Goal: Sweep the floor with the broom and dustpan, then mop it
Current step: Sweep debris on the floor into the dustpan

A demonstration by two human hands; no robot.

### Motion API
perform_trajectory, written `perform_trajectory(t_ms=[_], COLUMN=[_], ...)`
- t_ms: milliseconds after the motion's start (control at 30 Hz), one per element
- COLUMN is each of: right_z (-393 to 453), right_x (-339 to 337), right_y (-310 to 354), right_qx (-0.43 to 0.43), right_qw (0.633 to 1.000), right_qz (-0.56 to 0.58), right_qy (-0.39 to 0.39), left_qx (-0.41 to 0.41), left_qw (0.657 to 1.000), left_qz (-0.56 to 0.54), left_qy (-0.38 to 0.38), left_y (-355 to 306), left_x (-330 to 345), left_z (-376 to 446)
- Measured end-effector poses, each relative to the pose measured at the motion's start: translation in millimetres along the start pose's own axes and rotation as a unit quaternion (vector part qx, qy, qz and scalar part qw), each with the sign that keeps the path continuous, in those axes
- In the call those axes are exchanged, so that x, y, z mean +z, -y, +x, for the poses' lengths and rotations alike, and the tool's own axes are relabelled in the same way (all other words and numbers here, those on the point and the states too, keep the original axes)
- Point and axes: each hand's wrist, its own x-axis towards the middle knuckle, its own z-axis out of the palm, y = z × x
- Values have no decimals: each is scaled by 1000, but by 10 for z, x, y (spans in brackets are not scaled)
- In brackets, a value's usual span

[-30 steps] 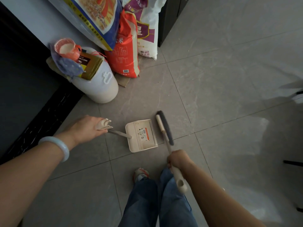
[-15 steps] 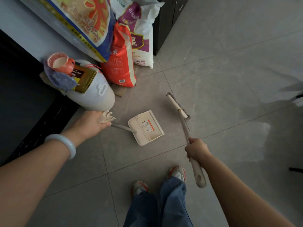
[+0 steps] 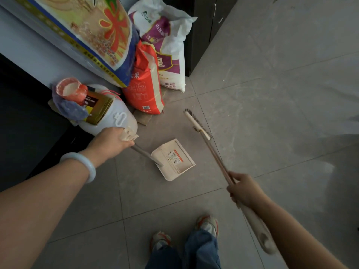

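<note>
Two shoes (image 3: 207, 225) and blue jeans legs (image 3: 202, 251) at 6 o'clock, nearest the camera, standing on grey floor tiles (image 3: 262, 113).

Right hand (image 3: 245, 191) at about 4 o'clock: fingers curled round the broom (image 3: 213, 152) shaft, well above the beige grip end, which sticks out back past the wrist toward 5 o'clock. Shaft runs up and left from the hand. Broom head (image 3: 197, 122) sits just above centre, around 12 o'clock, bristles down on the floor, angled diagonally.

Left hand (image 3: 109, 141) at about 9 o'clock, pale bangle (image 3: 82, 164) on the wrist. Fingers wrapped over the beige top of the dustpan handle (image 3: 144, 155); fingertips hidden, grip itself clear enough. Thin grey handle slopes down right to the dustpan (image 3: 173, 159).

Dustpan near centre, flat on the floor, sticker label on the inside face. It is apart from the broom head, which lies beyond it to the upper right. Cannot tell if there is any debris in the pan.

Faint pale streaks on the tiles around 1–2 o'clock.

Further out at 10 o'clock: white plastic jug (image 3: 114, 117) on its side, touching or just behind the left hand. On top of it a brown carton (image 3: 97, 107), a bluish cloth (image 3: 70, 108) and an orange-pink cup (image 3: 71, 89).

Far, 11–12 o'clock: red sack (image 3: 144, 88), white-and-purple sack (image 3: 167, 55), and a large yellow-and-blue sack (image 3: 93, 33) leaning over them. Dark cabinet (image 3: 204, 26) beyond at 12 o'clock.
</note>
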Motion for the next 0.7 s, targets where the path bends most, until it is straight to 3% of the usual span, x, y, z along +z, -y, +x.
perform_trajectory(t_ms=[133,300,567,700], right_z=[818,1637,1275,948], right_x=[-343,-283,-294,-428], right_y=[416,689,511,398], right_qx=[-24,-23,-13,-25], right_qw=[992,977,986,989], right_qz=[-122,-212,-81,-39], right_qy=[-21,-10,144,142], left_qx=[-22,-29,-43,-44], left_qw=[1000,998,999,999], left_qz=[8,47,12,10], left_qy=[-9,-16,-20,-17], left_y=[-219,-484,-276,-273], left_x=[-8,52,28,12], left_z=[218,533,541,540])
